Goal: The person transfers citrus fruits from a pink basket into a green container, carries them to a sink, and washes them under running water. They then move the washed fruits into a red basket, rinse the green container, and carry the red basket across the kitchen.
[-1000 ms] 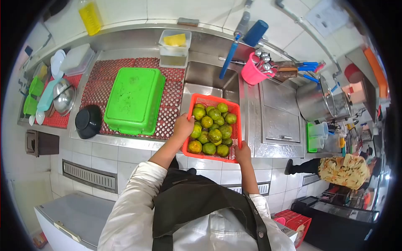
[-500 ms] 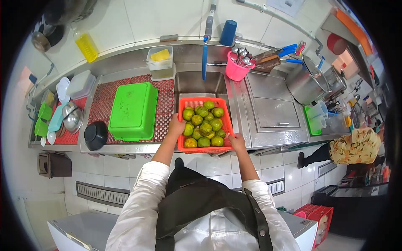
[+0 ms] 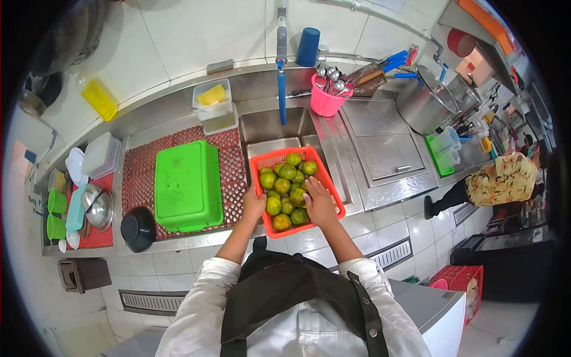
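Observation:
An orange-red plastic basket (image 3: 333,189) full of green-yellow oranges (image 3: 287,172) sits tilted at the front of the steel sink (image 3: 256,128), overlapping its near edge. My left hand (image 3: 254,205) is closed around the basket's left rim. My right hand (image 3: 319,205) rests on the fruit at the basket's right side, fingers stretched out and fairly flat. Its palm hides some of the oranges below it.
Left of the sink, an upturned green tub (image 3: 187,184) lies on a red mat beside a black bowl (image 3: 138,229). A blue hose (image 3: 281,95) hangs over the sink. Pink cutlery bucket (image 3: 328,102) and large pot (image 3: 425,104) stand right. Another person (image 3: 499,178) is far right.
My right hand has left the basket's right rim and moved onto the oranges. The basket has turned slightly. My left hand keeps its hold. The view has shifted and tilted.

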{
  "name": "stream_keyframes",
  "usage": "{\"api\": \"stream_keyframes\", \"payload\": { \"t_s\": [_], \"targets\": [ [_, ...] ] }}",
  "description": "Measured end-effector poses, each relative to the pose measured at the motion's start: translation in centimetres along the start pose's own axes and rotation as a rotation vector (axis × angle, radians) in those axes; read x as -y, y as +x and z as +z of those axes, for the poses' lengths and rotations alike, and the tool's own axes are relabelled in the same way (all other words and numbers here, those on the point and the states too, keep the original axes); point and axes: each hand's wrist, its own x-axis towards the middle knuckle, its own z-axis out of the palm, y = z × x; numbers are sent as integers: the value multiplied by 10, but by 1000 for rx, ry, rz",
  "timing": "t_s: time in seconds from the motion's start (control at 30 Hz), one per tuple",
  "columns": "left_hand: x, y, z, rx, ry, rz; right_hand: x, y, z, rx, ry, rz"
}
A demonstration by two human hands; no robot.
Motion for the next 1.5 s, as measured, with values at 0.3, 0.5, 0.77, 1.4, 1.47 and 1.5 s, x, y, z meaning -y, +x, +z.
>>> {"api": "stream_keyframes", "payload": {
  "t_s": [0.3,0.5,0.77,1.4,1.47,1.5],
  "targets": [
    [4,-5,3,-51,-178,7,19,-12,-21,-36,115,194],
    [19,4,1,88,-334,-85,101,9,8,83,306,-228],
    [33,-5,-11,75,-404,37,91,15,41,229,385,-52],
    [13,-3,-26,171,-587,8,106,-5,10,-349,323,233],
    [7,-4,-29,227,-614,-21,98,-30,-1,-459,320,398],
    [-1,-4,-32,246,-602,-11,96,-43,-4,-500,388,542]
  ]
}}
